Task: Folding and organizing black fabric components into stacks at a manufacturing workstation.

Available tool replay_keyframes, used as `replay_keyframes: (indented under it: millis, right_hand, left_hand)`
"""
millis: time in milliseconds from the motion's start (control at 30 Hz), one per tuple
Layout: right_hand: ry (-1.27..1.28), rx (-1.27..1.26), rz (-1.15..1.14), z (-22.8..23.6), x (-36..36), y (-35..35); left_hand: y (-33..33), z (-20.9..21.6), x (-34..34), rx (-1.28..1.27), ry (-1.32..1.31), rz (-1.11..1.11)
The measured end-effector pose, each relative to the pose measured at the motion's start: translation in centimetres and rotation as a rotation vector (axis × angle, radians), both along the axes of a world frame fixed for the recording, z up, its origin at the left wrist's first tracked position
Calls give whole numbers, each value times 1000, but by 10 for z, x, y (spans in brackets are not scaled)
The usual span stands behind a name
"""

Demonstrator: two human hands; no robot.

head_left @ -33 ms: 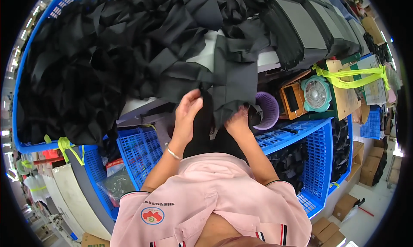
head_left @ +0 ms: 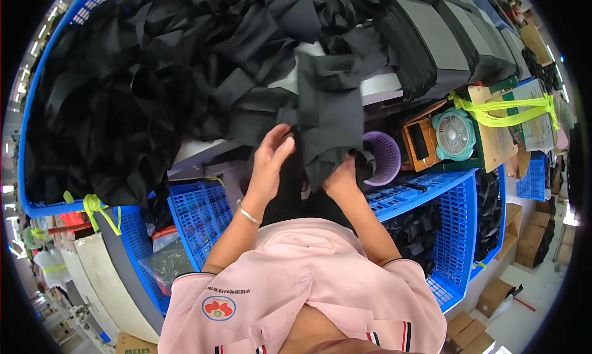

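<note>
A black fabric piece (head_left: 333,117) hangs from the table's front edge down toward my lap. My right hand (head_left: 342,180) is closed on its lower right corner, the fingertips partly hidden by a fold. Just left of the cloth, my left hand (head_left: 270,163) is raised with thumb and fingers apart, its fingertips beside the fabric's left edge. Nothing shows in that palm. Behind both hands spreads a large heap of black fabric pieces (head_left: 148,83), some lying over the white tabletop (head_left: 382,86).
Stacked dark grey panels (head_left: 431,36) stand at the back right. Beside my right hand are a purple basket (head_left: 383,160), a phone (head_left: 418,143) and a teal fan (head_left: 454,134). Blue crates (head_left: 200,215) flank me; the right crate (head_left: 453,243) holds black cloth.
The fabric piece has shifted slightly left and its lower part hangs lower. My left hand has moved a little right; my right hand stays at the same corner.
</note>
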State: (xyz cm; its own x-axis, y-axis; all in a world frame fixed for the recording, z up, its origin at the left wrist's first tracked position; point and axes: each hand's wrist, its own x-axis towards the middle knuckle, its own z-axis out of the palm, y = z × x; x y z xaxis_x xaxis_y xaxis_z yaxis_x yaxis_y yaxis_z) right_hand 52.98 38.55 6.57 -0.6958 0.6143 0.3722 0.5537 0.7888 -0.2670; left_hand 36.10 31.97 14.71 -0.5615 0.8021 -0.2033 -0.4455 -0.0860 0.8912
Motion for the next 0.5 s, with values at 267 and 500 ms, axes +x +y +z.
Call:
replay_keyframes:
  millis: [267,500]
  right_hand:
    - [544,-1004,88,155,33,-38]
    - [680,-1074,-313,141,47,15]
  left_hand:
    - [6,-6,-5,88,-177,-199]
    - [-28,2,-3,110,-161,-420]
